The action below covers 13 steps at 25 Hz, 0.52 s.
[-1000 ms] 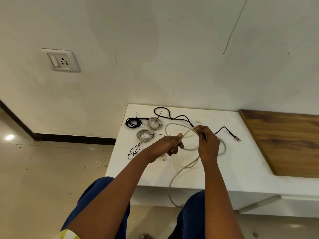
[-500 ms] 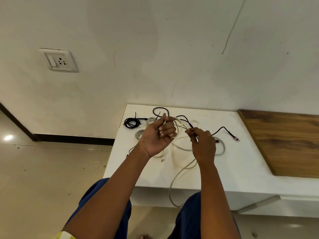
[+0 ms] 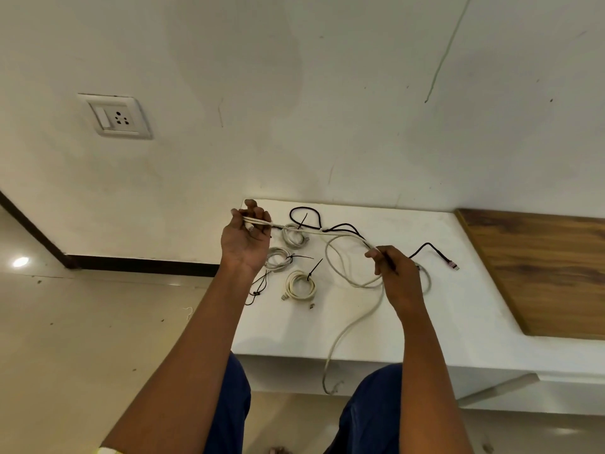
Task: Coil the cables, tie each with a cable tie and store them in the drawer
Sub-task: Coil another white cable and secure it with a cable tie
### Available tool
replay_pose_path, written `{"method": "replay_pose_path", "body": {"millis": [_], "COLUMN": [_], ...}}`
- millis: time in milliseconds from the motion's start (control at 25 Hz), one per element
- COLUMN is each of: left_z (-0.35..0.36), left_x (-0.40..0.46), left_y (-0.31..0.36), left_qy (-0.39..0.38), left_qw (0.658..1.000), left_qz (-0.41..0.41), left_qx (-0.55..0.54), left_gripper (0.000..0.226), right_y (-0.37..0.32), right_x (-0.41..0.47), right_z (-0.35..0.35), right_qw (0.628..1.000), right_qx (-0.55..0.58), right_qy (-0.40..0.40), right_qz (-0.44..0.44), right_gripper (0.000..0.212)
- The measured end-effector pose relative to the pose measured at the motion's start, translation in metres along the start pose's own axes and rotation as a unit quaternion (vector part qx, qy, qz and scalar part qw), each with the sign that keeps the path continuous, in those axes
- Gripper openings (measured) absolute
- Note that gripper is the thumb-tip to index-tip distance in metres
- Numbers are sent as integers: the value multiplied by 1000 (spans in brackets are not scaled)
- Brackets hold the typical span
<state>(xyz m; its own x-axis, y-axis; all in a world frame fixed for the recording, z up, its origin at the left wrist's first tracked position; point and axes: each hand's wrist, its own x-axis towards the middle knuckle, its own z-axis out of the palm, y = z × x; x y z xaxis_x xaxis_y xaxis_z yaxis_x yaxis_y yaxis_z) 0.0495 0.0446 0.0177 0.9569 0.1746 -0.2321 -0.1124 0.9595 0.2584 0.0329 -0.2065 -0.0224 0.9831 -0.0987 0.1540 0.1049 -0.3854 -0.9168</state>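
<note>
i see the wall (image 3: pixel 294 93) filling most of the view, pale and scuffed, with a socket plate (image 3: pixel 115 116) set into it on the left. below it the glossy floor (image 3: pixel 82 322) runs along the left side. against the wall sits the white counter (image 3: pixel 442 316), and a wooden panel (image 3: pixel 540 273) adjoins it on the right.

my two arms reach up from the bottom edge, over blue trousers (image 3: pixel 229 404). my left hand (image 3: pixel 246 239) is raised palm towards me at the counter's left end, its fingers curled round a doubled turn of the long white cable (image 3: pixel 347 335), with a plug end showing in the palm. my right hand (image 3: pixel 397 276) is lower and to the right, over the counter, pinching the same white cable between thumb and fingers. the cable runs taut between the two hands, then loops down from the right hand, across the counter and over its front edge, its free end hanging between my knees.

a black cable (image 3: pixel 425 249) lies uncoiled at the back of the counter, its pinkish plug near the wooden panel. three small white coils lie between my hands: one at the back (image 3: pixel 294 235), one beside my left wrist (image 3: pixel 278 259), one nearer me (image 3: pixel 299 286), each with a black cable tie tail sticking out. a thin black cord (image 3: pixel 258 288) lies by the counter's left edge, close to my left forearm.
</note>
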Motion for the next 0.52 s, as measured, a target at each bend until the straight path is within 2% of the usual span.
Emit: {"method": "replay_pose_path", "body": {"millis": [120, 240, 360, 520], "left_z": [-4, -7, -11, -16], "left_x": [4, 4, 6, 6], "left_y": [-4, -13, -26, -39], "left_qy": [42, 82, 130, 117], "left_qw": [999, 987, 947, 897], "left_qz": [23, 59, 82, 70], "left_qx": [20, 128, 283, 420], "left_gripper": [30, 25, 38, 38], "right_y": [-12, -22, -33, -42], "right_x": [-3, -7, -11, -16], "right_z": [3, 6, 7, 11], "right_qw": [999, 997, 991, 980], "right_qx": [44, 70, 98, 131], "right_qy": [-1, -35, -91, -147], "right_qz": [-6, -21, -25, -34], "right_gripper": [25, 22, 18, 19]}}
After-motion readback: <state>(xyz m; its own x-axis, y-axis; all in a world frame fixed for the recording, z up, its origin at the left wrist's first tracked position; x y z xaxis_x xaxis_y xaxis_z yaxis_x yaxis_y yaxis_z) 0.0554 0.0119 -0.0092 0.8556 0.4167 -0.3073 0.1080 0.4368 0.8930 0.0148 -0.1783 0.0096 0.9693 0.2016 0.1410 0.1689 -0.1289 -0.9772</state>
